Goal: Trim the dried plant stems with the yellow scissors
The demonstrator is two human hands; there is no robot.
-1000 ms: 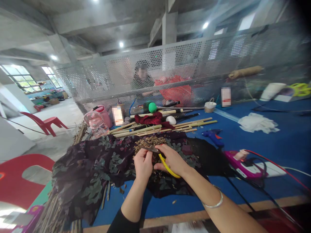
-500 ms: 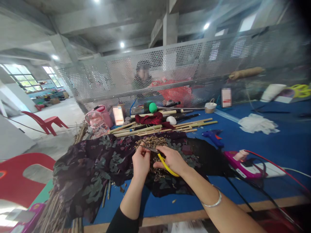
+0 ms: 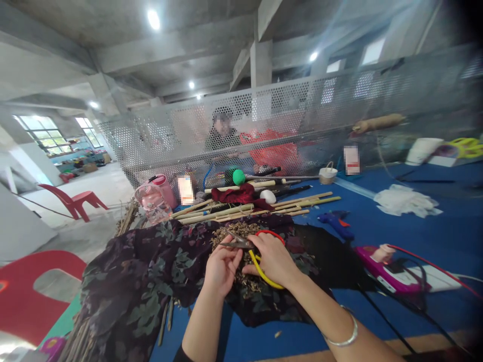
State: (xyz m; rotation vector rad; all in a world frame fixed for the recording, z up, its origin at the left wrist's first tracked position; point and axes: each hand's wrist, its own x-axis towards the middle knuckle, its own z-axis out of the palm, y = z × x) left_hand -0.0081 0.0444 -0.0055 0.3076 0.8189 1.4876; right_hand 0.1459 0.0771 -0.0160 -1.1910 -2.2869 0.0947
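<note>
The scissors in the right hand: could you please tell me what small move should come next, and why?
Probably a snip: the scissors in the right hand reach the pinched left hand, over the pile of dried bits on the floral cloth.

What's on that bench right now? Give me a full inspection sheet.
Surface: blue-covered work table, partly draped with dark floral cloth.
Job's things: yellow-and-red-handled metal scissors; heap of dried brown twig pieces on the cloth.
Clutter: pale bamboo sticks, blue glue gun, crumpled white cloth, pink water bottle.
Hands: right hand grips the scissors; left hand pinches at the blades, contents unclear.
Cables: black cable and red cable cross the table's right side.
Surroundings: perforated metal screen, a person behind it, red plastic chair.
</note>
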